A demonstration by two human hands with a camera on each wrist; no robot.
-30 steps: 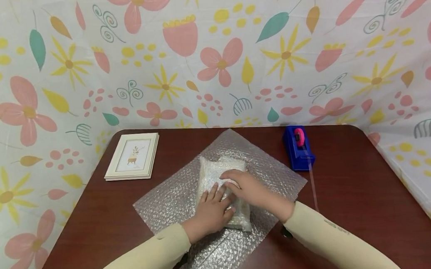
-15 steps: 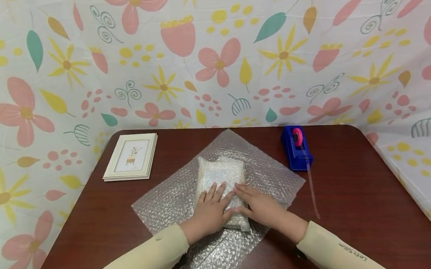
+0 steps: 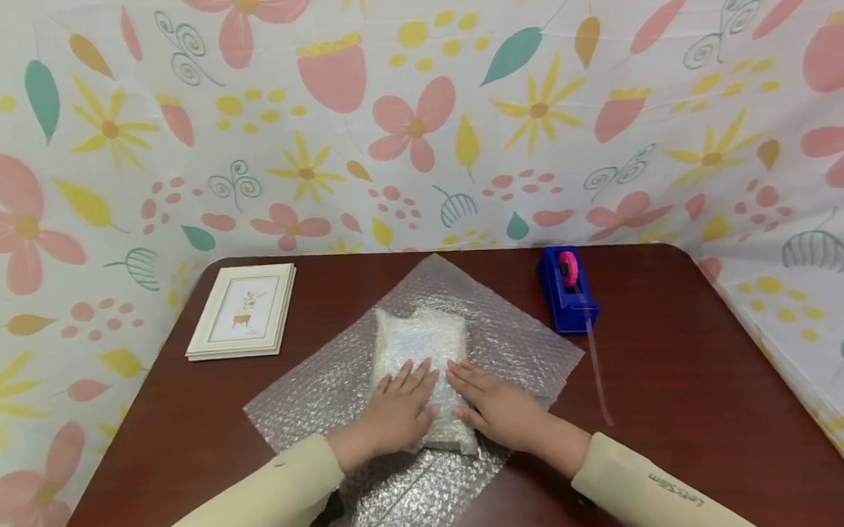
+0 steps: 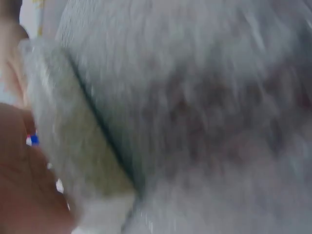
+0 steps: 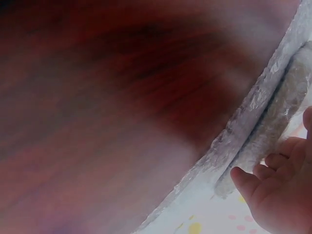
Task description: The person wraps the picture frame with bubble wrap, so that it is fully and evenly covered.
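A flat rectangular package in bubble wrap lies on a larger bubble wrap sheet turned cornerwise on the table. My left hand rests on the package's near left part, its fingers straight and pointing away from me. On the near right part lies my right hand, fingers extended and their tips on the wrapped top. A strip of package shows between the two hands. In the left wrist view the package's side is blurred beside the hand. The right wrist view shows its other long side near my fingers.
White picture frames, apparently stacked, lie at the back left. At the back right stands a blue tape dispenser with a pink roll, a strip of clear tape trailing from it towards me. A flowered cloth hangs behind the table.
My right hand has come off the package's middle, where its fingers were bent beside the left hand, and moved right and nearer to lie straight. My left hand stays on the package.
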